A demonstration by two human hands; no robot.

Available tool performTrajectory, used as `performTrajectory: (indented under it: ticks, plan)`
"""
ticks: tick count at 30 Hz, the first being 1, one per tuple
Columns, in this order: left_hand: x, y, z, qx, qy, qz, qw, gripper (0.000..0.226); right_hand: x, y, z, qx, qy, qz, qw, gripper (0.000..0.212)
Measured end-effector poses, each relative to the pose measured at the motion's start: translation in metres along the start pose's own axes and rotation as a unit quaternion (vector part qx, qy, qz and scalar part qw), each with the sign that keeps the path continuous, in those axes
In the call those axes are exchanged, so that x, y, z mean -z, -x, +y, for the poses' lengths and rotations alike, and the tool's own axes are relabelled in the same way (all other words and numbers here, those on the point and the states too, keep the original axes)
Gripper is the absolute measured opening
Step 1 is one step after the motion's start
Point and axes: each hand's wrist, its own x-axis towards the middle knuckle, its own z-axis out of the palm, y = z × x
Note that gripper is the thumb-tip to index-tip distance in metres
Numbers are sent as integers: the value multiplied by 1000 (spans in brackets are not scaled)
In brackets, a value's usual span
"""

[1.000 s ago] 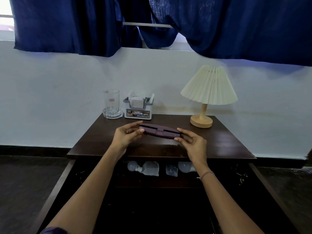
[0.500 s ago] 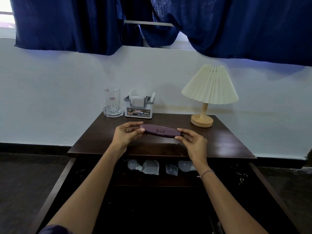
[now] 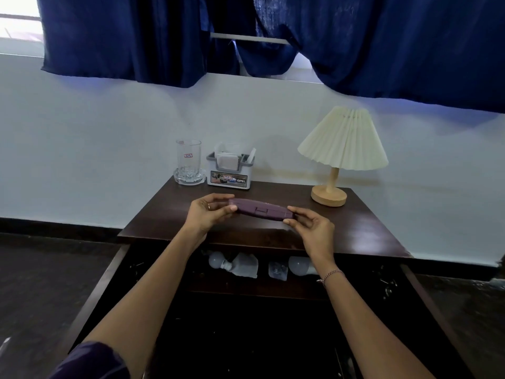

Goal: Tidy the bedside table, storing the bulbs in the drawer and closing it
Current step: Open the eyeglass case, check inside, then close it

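Over the dark wooden bedside table (image 3: 355,236) I hold a long purple case (image 3: 262,212) by its two ends. My left hand (image 3: 207,214) pinches the left end and my right hand (image 3: 314,228) pinches the right end. The case is closed, with a small clasp facing me. Below the tabletop the drawer (image 3: 103,285) stands pulled out. Two white bulbs lie at its back: one bulb (image 3: 218,262) on the left beside a clear wrapper (image 3: 246,265), and another bulb (image 3: 300,265) on the right, partly hidden by my right wrist.
At the back of the table stand a glass tumbler (image 3: 188,162) on a glass coaster, a grey-and-white tissue holder (image 3: 229,170) and a lamp (image 3: 341,149) with a cream pleated shade. Dark blue curtains hang above. The drawer's side rails flank my arms.
The purple case was slightly open a second ago and is now closed. Both hands stay at its ends, almost in place.
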Motion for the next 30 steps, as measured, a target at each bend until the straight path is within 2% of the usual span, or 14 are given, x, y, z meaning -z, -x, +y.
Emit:
performTrajectory:
  ticks: [9,13,17,21,24,27,30]
  plan:
    - [12,35,3,-20,-38,-1,999,31,9,12,-2,8,-28,-52,998,33]
    - [16,58,1,-29,-26,21,999,34,16,20,-11,45,21,-80,996,34]
    - [27,79,0,-27,-21,26,999,35,17,26,-19,73,62,-165,982,32]
    - [43,94,-5,-12,-43,9,999,37,16,35,-13,50,107,-259,959,32]
    - [50,103,-12,0,-48,5,999,38,14,41,-9,64,133,-286,947,33]
    - [51,110,-20,10,-50,5,999,38,16,46,-8,127,207,-308,920,32]
    - [51,116,-34,30,-59,5,998,38,17,54,1,217,309,-335,864,27]
